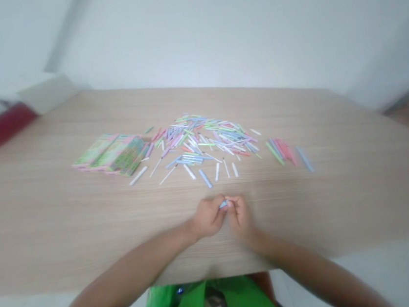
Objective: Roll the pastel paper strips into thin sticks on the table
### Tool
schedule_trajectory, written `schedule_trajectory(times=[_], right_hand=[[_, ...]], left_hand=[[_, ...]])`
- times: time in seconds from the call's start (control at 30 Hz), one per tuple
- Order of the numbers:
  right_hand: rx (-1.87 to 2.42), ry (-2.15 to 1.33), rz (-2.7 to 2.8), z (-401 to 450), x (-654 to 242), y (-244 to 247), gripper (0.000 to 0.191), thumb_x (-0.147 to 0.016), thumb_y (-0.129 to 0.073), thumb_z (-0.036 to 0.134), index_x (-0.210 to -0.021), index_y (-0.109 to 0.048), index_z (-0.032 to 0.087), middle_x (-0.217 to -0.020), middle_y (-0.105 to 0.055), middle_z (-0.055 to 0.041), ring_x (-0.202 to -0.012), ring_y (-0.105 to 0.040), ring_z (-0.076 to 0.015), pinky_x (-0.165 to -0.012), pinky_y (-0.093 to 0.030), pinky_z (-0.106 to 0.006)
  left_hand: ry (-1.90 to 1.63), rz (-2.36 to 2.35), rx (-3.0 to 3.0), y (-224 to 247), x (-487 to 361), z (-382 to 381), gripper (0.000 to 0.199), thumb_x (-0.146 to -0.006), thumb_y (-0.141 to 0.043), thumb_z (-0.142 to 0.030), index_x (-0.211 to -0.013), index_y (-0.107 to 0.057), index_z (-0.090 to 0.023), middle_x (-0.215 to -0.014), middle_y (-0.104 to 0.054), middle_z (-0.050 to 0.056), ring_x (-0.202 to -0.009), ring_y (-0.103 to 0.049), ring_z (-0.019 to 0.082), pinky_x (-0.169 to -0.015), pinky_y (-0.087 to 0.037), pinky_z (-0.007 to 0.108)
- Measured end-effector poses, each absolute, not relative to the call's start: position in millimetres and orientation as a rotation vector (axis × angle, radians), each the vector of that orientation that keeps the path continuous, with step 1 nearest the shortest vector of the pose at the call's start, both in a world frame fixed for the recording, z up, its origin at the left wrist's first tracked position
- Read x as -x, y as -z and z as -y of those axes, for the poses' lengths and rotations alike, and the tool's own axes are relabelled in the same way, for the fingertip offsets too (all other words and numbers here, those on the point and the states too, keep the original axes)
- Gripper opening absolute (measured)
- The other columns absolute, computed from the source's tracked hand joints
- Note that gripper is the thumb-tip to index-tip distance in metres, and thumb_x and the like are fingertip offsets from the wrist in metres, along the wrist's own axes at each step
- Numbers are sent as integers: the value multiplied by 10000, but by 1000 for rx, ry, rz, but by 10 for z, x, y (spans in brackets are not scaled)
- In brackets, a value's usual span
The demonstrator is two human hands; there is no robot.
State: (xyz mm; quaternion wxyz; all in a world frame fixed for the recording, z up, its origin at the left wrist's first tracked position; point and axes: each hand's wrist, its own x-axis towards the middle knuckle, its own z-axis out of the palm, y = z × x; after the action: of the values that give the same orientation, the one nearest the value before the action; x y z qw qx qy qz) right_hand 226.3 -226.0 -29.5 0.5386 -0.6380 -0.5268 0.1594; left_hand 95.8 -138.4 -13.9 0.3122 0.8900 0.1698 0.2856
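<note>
My left hand [209, 216] and my right hand [240, 214] meet near the front of the table, both closed with their fingertips together. Pinched between them is a small light-blue tube [224, 203], mostly covered by the fingers. Just beyond the hands lie a loose blue tube [205, 178] and several white tubes [217, 171]. Thin white sticks with dark tips [169, 174] rest among them. Farther back spreads a loose pile of slim pink, green, blue, purple and white pieces [191, 135].
Left of the pile, printed green-and-pink boxes [110, 153] lie side by side. To the right, pink tubes [287, 151] sit in a row with a green tube [275, 152] and a blue tube [304, 159]. A red-edged box [2, 128] stands at the far left, before a pale wall.
</note>
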Motion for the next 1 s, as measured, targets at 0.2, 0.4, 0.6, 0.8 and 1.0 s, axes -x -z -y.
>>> schedule_trajectory(times=[0.2,0.4,0.6,0.8,1.0], right_hand=[[1569,-246,1520,2304,-2240,83,403,-997,-365,345,-1294,-636,332,-1175,-752,-114,-970,-735,-309,-862,-570,-518],[1772,-17,1725,2265,-2220,-57,460,-1015,-377,323,-1380,-648,258,-908,-794,-110,-723,-715,-266,-733,-532,-432],[1699,116,1634,2244,-2232,1,486,-1006,-377,273,-1410,-613,145,-865,-789,-99,-647,-673,-188,-679,-527,-328],[1618,49,1610,2239,-2204,7,487,-983,-412,251,-1445,-539,162,-970,-781,-99,-690,-683,-188,-712,-558,-325],[1621,-70,1548,2225,-2218,-44,428,-969,-444,238,-1375,-563,172,-834,-747,-46,-679,-664,-170,-706,-522,-294]], left_hand=[[-832,-463,-2172,119,-940,1359,314,-1033,-324,-464,-904,-475,-221,-694,-568,4,-596,-539,155,-602,-420,284],[-796,-473,-1928,145,-952,1256,428,-997,-402,-589,-882,-511,-192,-667,-532,-23,-610,-477,128,-591,-413,258],[-723,-234,-1440,106,-979,1193,446,-944,-528,-607,-881,-552,-166,-524,-480,-53,-479,-403,93,-516,-317,231],[-656,-213,-1317,20,-963,1081,493,-859,-655,-618,-824,-643,-127,-586,-522,-10,-564,-494,111,-579,-390,246],[-543,-171,-1113,-26,-951,1027,477,-817,-706,-601,-863,-647,-130,-625,-604,25,-557,-594,162,-553,-445,278]])
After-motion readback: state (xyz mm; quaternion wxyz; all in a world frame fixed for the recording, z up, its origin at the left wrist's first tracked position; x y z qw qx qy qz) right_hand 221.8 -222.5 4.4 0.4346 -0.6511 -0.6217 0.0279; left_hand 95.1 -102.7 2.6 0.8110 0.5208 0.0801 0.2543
